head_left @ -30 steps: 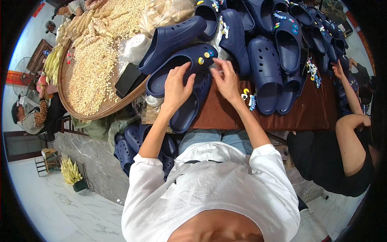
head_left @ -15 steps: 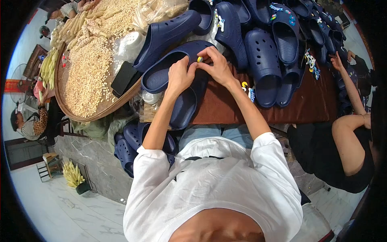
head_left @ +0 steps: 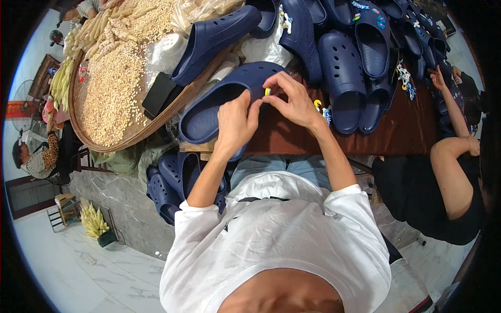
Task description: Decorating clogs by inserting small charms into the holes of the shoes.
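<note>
A navy clog (head_left: 201, 117) lies slanted in front of me, its heel toward the lower left, with part of another clog (head_left: 240, 152) under it. My left hand (head_left: 237, 120) is closed on the near edge of the upper clog; its fingertips are partly hidden. Over the clog's front part, my right hand (head_left: 293, 101) pinches a small yellow-and-white shoe charm (head_left: 267, 92) between thumb and fingers. The left thumb tip is close beside the charm. Loose charms (head_left: 322, 110) lie on the brown table cover (head_left: 386, 133), right of my right hand.
A round woven tray (head_left: 112, 147) of pale kernels stands left, a black phone (head_left: 160, 94) on its rim. Several navy clogs (head_left: 342, 78) crowd the right and back. More clogs (head_left: 164, 193) hang below the table edge. Another person's hand (head_left: 437, 78) is at the far right.
The upper clog has shifted slightly down and left, covering more of the clog beneath. Both hands have moved a little nearer to me, with the charm still in the right one.
</note>
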Motion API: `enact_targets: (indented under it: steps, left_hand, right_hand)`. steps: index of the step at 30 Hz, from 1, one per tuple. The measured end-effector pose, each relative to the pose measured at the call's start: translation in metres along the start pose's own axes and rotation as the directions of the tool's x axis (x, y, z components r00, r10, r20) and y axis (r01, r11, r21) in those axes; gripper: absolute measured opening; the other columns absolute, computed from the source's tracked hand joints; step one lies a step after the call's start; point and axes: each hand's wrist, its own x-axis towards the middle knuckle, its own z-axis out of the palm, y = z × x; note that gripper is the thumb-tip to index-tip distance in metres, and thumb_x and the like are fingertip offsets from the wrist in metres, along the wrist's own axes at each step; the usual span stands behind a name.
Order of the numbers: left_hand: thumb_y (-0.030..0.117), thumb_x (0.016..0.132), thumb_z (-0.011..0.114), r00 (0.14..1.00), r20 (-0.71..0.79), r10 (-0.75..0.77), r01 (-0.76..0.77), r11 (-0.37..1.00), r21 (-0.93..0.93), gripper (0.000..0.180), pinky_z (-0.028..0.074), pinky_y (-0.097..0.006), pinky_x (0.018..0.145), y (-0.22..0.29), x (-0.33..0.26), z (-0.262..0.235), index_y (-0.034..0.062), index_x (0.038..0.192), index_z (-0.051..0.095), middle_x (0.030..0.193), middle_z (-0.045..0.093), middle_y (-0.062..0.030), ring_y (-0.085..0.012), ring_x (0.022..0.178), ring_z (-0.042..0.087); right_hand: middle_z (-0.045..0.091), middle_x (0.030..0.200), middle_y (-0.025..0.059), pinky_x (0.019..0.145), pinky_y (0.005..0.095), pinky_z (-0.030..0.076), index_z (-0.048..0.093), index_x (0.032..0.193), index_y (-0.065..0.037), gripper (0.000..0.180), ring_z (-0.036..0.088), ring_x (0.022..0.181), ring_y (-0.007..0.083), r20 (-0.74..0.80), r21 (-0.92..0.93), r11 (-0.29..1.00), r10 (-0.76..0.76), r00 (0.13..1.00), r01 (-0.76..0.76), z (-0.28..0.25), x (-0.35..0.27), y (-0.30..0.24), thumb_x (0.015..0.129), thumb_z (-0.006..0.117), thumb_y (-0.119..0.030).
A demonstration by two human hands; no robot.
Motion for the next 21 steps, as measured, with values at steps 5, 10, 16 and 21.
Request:
enact_targets:
  steps: [5,10,16,21]
  left_hand:
    - [0.018,0.09,0.065,0.998,0.009,-0.056,0.056,0.998,-0.008,0.032,0.032,-0.041,0.046,0.011,-0.025,0.009,-0.001,0.071,0.048,0.054,0.045,-0.0201,-0.0348,0.044,0.043]
    - [0.018,0.09,0.065,1.0,0.025,-0.009,0.009,1.0,-0.012,0.03,0.034,-0.043,0.047,0.019,-0.039,0.015,-0.0007,0.073,0.048,0.055,0.047,-0.0196,-0.0372,0.046,0.047]
    - [0.02,0.09,0.065,0.98,0.145,-0.138,0.171,0.952,-0.255,0.024,0.04,-0.046,0.05,0.029,-0.07,0.036,-0.0013,0.083,0.057,0.06,0.055,-0.0213,-0.0403,0.055,0.057]
    - [0.018,0.092,0.064,0.963,0.146,-0.225,0.268,0.843,-0.467,0.023,0.04,-0.043,0.051,0.016,-0.097,0.08,-0.004,0.088,0.058,0.061,0.057,-0.0204,-0.036,0.052,0.056]
  right_hand:
    - [0.052,0.101,0.0141,0.077,0.0374,0.049,0.05,0.109,0.0,0.026,0.061,0.086,0.0278,0.036,-0.059,0.998,-0.009,0.999,0.011,0.005,-0.029,-0.007,0.087,0.064,-0.005]
    - [0.048,0.11,0.0188,0.089,0.0404,0.044,0.045,0.115,0.003,0.03,0.054,0.1,0.0337,0.052,-0.179,0.98,-0.079,0.996,0.087,0.002,-0.052,-0.01,0.088,0.059,-0.002]
    - [0.06,0.088,0.0163,0.073,0.042,0.051,0.056,0.102,0.001,0.015,0.06,0.077,0.0337,-0.27,-0.235,0.945,-0.287,0.919,0.226,0.01,-0.082,0.013,0.091,0.049,-0.006]
    - [0.059,0.087,0.0169,0.07,0.0395,0.049,0.053,0.107,0.001,0.017,0.059,0.075,0.0327,-0.382,-0.173,0.984,-0.037,0.923,-0.032,0.01,-0.095,0.019,0.097,0.045,-0.01]
